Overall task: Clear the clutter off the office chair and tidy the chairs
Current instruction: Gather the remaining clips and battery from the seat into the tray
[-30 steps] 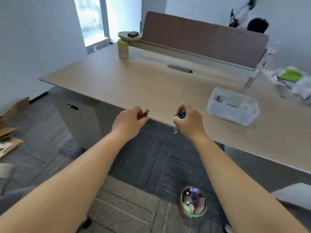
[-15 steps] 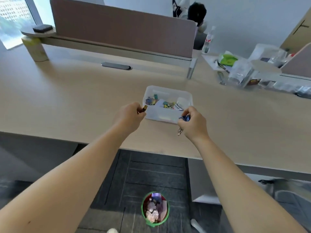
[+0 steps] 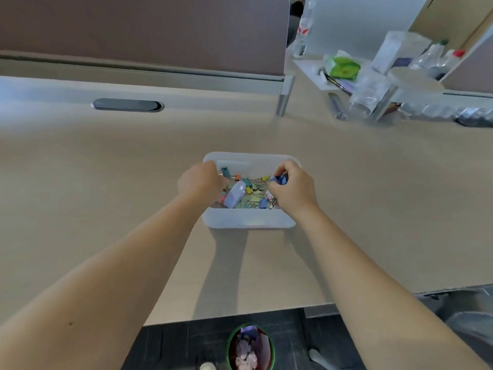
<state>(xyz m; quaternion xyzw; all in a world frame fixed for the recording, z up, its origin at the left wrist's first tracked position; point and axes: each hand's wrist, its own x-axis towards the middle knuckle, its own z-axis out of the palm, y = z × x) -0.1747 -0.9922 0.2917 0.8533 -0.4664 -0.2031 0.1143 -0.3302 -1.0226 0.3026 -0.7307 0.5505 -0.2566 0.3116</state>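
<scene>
Binder clips (image 3: 278, 180), blue, sit pinched in your right hand (image 3: 292, 189) over the plastic bin (image 3: 248, 218) on the desk (image 3: 106, 161); left hand (image 3: 201, 180) curls closed inside, contents hidden; lower both, then let go low so nothing bounces out.

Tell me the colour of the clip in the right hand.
Dark blue. The clip shows in the head view, in the right hand over the box.
</scene>
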